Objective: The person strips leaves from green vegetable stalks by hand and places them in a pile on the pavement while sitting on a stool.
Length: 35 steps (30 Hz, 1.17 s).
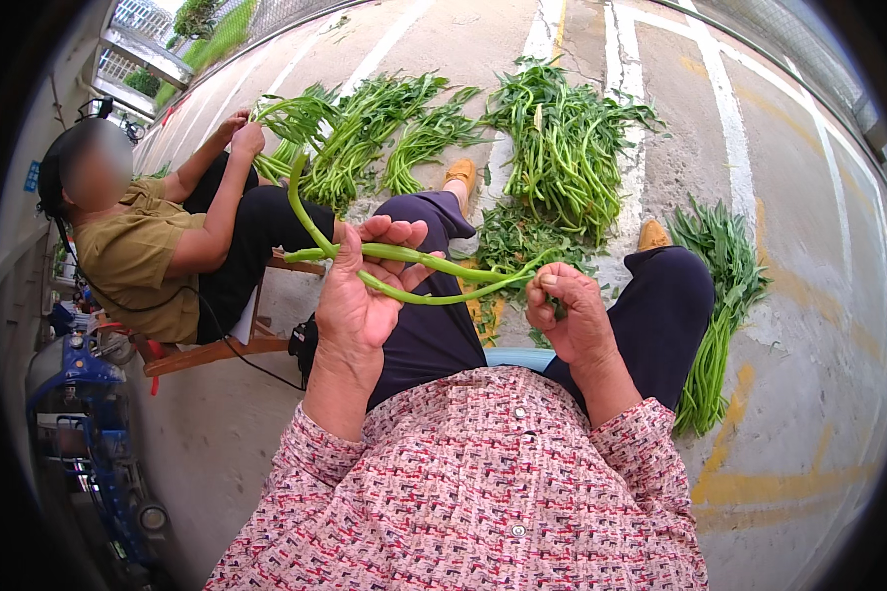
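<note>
Two long green water spinach stems (419,261) lie across the palm of my left hand (360,295), under its curled thumb. One of them bends up and away to the left of that hand. Their thin ends meet at the right, where my right hand (567,305) pinches a tip between thumb and forefinger. Below the stems, between my knees, a heap of loose green leaves (522,246) lies on the ground. Just beyond it is a large pile of water spinach (562,148) with its stems toward me.
A person (158,227) sits at the left on a wooden chair (217,353), handling greens. More water spinach bunches (375,138) lie before that person. Another bunch (715,315) lies right of my knee. A blue wheeled machine (89,424) stands at the lower left.
</note>
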### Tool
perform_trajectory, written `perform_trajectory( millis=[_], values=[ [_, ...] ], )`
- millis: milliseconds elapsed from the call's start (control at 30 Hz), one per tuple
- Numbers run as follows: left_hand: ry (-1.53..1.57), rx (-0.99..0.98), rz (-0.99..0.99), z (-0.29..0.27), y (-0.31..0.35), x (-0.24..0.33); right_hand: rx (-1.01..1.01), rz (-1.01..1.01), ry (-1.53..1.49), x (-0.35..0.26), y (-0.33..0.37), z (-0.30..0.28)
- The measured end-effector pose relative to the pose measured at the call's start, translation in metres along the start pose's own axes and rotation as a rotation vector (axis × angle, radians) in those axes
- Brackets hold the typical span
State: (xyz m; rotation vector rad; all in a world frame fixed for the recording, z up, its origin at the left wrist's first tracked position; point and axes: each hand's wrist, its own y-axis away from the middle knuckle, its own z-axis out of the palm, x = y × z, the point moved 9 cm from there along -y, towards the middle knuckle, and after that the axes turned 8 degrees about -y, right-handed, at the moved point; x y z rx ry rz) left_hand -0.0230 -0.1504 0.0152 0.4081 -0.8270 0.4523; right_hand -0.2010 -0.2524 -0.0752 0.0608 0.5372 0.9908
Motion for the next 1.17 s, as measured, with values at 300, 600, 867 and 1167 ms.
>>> perform_trajectory(
  millis=[300, 600, 867, 1167],
  values=[
    [0.073, -0.071, 0.086, 0.001, 0.004, 0.019, -0.070, 0.053, 0.157, 0.009, 0.005, 0.013],
    [0.014, -0.135, -0.010, 0.022, 0.014, -0.012, -0.238, -0.098, 0.757, 0.029, 0.011, 0.057],
    [-0.098, -0.215, -0.030, 0.045, 0.023, -0.028, -0.312, -0.218, 0.933, 0.035, 0.014, 0.063],
    [-0.138, -0.234, -0.094, 0.048, 0.025, -0.039, -0.385, -0.255, 1.118, 0.024, 0.025, 0.072]
  ],
)
